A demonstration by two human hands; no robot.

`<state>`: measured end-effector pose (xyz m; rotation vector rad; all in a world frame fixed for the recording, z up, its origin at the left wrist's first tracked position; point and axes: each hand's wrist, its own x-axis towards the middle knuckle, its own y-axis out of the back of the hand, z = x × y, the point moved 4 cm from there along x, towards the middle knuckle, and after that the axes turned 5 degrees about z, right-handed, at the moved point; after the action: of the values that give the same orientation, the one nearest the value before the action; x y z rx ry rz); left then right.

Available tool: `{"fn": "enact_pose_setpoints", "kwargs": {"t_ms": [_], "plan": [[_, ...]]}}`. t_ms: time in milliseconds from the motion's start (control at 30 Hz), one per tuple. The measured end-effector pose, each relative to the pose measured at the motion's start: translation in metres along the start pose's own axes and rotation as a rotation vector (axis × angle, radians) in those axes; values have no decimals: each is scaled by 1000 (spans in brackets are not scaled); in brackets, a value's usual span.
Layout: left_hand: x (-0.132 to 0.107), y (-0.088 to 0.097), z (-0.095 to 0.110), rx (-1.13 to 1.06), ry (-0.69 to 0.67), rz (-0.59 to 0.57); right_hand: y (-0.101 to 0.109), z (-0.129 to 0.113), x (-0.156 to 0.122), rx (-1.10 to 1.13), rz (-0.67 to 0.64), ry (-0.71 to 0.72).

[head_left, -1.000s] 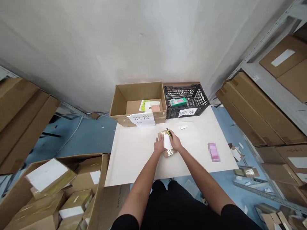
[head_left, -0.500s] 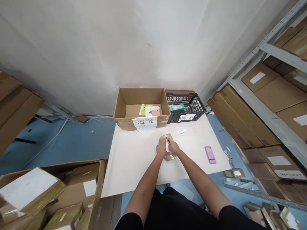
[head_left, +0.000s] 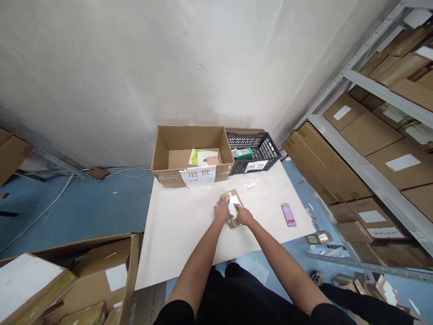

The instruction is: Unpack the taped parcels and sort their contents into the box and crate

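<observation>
A small taped cardboard box with a white label on top lies on the white table. My left hand grips its left side, fingers over the label's edge. On the right side of the box, my right hand is closed around a slim dark and yellow box cutter, its tip at the label. Most of the cutter is hidden by my fingers.
Behind stand an open cardboard carton with printed packets and a black plastic crate holding a green box. A pink item lies right. A carton of parcels stands left, shelves right. Another person's leg shows lower right.
My right hand with the box cutter has moved down along the box, uncovering more of the label. The view has shifted right. Another person's leg has come in at the lower right.
</observation>
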<state>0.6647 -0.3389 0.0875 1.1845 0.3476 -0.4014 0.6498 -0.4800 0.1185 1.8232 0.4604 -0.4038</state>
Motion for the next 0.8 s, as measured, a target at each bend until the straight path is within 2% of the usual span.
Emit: {"fn": "enact_pose_setpoints", "kwargs": {"t_ms": [200, 300, 333, 400, 467, 500, 567, 667, 800], "plan": [[0, 3, 2, 39, -4, 29, -16, 35, -55, -138, -77, -32], [1, 2, 2, 51, 11, 33, -20, 59, -82, -96, -124, -36], [1, 2, 2, 52, 21, 31, -19, 66, -87, -66, -100, -42], [1, 0, 5, 51, 32, 21, -11, 79, -89, 4, 41, -85], [1, -1, 9, 53, 28, 12, -5, 89, -82, 71, 205, -175], [1, -1, 12, 54, 26, 13, -4, 91, -75, 104, 246, -219], [-1, -3, 17, 56, 37, 16, -10, 92, -53, 166, 240, -278], [-7, -6, 21, 51, 97, 20, -20, 87, -11, 251, 167, -287], [-25, -9, 15, 39, 258, 9, -10, 78, 40, 306, 172, -231]]}}
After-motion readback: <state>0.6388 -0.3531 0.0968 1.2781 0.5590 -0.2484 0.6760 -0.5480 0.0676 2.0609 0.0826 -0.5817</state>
